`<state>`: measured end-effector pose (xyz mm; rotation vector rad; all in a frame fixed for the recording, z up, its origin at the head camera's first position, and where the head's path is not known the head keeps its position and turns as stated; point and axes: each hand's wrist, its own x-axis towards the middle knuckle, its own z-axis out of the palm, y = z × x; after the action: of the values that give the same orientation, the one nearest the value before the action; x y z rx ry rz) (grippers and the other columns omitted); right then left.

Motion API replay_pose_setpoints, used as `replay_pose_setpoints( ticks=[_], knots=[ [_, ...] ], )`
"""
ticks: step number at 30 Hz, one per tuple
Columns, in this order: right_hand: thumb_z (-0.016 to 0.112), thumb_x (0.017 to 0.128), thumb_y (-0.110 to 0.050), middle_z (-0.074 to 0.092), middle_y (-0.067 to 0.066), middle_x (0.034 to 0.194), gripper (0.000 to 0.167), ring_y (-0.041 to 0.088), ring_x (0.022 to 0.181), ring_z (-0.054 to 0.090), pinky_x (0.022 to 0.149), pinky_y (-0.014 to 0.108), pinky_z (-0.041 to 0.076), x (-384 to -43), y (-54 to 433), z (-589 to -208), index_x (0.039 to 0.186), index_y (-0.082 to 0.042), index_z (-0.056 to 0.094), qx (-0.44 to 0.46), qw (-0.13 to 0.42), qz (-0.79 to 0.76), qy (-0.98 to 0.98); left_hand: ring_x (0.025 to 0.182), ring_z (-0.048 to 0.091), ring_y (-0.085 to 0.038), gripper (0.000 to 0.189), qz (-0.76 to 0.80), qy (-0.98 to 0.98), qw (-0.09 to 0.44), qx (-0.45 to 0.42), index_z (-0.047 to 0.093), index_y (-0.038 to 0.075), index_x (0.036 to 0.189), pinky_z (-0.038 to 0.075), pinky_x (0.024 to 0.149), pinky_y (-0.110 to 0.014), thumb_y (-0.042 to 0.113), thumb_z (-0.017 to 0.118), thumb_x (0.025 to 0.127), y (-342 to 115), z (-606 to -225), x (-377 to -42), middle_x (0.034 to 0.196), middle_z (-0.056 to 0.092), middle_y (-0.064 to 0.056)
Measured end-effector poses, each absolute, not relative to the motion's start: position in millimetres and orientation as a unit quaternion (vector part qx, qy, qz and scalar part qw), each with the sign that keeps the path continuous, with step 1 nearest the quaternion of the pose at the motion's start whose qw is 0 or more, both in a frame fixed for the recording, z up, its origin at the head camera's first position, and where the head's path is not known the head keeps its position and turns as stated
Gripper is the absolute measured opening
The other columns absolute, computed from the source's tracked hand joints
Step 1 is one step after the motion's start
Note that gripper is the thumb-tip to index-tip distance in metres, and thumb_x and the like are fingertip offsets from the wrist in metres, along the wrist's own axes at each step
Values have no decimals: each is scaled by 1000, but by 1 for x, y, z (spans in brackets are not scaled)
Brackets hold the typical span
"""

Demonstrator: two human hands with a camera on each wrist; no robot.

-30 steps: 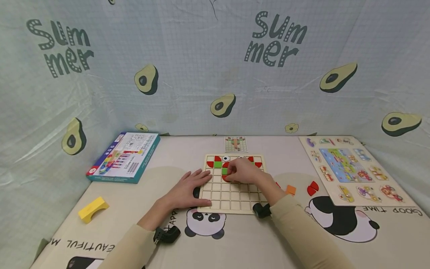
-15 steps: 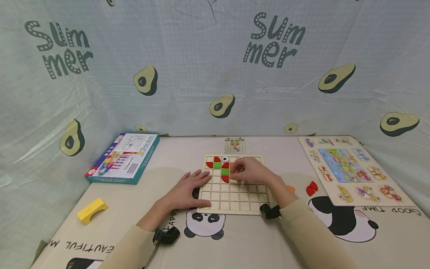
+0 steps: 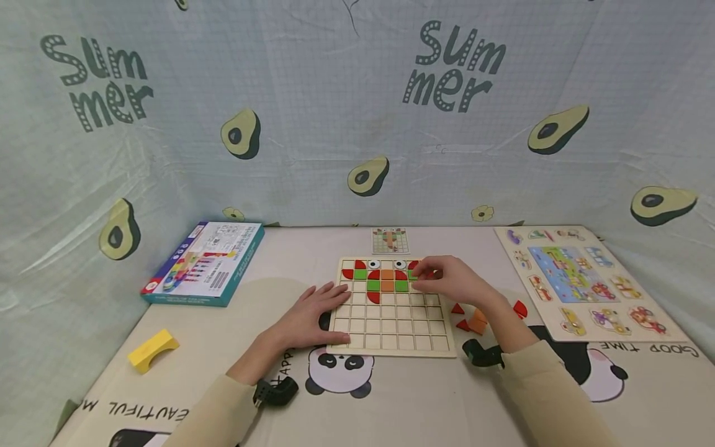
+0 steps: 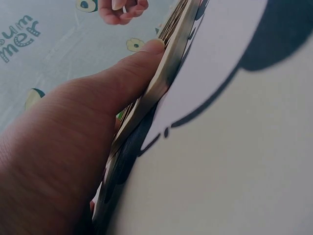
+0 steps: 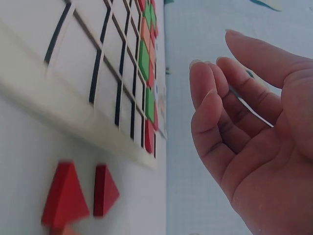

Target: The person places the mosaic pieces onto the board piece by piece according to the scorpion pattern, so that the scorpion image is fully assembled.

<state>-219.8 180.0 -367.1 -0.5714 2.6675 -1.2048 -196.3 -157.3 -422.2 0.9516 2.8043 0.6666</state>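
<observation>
A wooden grid board lies on the table. Red quarter-round pieces, green squares, orange squares and eye pieces fill part of its upper rows. My left hand rests at the board's left side, fingers spread; in the left wrist view its thumb lies on the board's edge. Over the board's upper right hovers my right hand, hiding some pieces there. The right wrist view shows that hand's fingers loosely bent, thumb apart, with nothing between them.
A small pattern card lies behind the board. To the right are red triangles, orange pieces, a red quarter-round piece and a picture puzzle. At left are a box and a yellow arch block.
My right hand has moved right from the board's middle, uncovering orange squares and a second green square beside them. Red triangles on the table now show. My left hand stays put.
</observation>
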Motion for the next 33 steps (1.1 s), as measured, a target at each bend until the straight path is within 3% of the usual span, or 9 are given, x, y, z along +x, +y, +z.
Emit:
replay_pose_setpoints(
  ticks=[26, 33],
  knots=[
    [73, 95, -23, 63, 6, 99, 30, 23, 88, 62, 76, 32, 54, -196, 259, -379, 115, -1, 67, -152, 85, -408, 896, 152, 19, -31, 91, 218, 921, 51, 318, 42, 13, 155, 10, 120, -56, 58, 74, 83, -158, -423, -197, 161, 35, -7],
    [75, 93, -22, 62, 5, 94, 30, 22, 81, 61, 67, 30, 51, -191, 272, -386, 112, -1, 66, -155, 100, -399, 898, 152, 19, -31, 91, 219, 921, 52, 317, 42, 12, 155, 10, 120, -56, 57, 75, 83, -159, -424, -197, 161, 35, -7]
  ],
)
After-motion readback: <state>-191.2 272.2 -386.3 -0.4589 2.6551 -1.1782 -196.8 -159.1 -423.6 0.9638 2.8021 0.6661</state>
